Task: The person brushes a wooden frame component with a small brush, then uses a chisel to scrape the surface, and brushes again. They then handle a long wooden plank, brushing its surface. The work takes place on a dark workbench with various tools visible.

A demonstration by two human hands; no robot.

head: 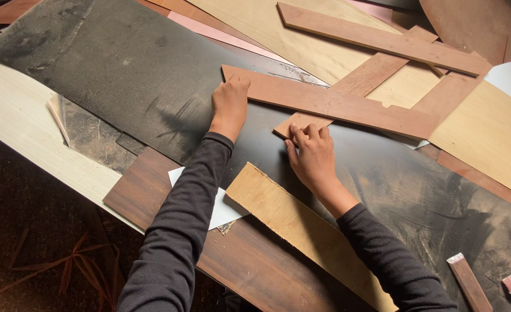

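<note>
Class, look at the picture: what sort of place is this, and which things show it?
Probably a woodworking shop: a sawdust-covered dark board, reddish wooden strips under the left hand and right hand, and plywood offcuts.

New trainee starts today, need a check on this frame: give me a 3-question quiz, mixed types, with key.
1. True or false: the left hand rests on the end of a reddish-brown wooden strip.
2. Multiple choice: what surface lies directly under both hands? A) a dusty dark sheet B) a white cloth C) a metal tray
3. Fill in: the right hand presses on the lower end of a second strip, which runs ____ the strip under the left hand.

Key
1. True
2. A
3. beneath (it crosses under it at an angle)
</note>
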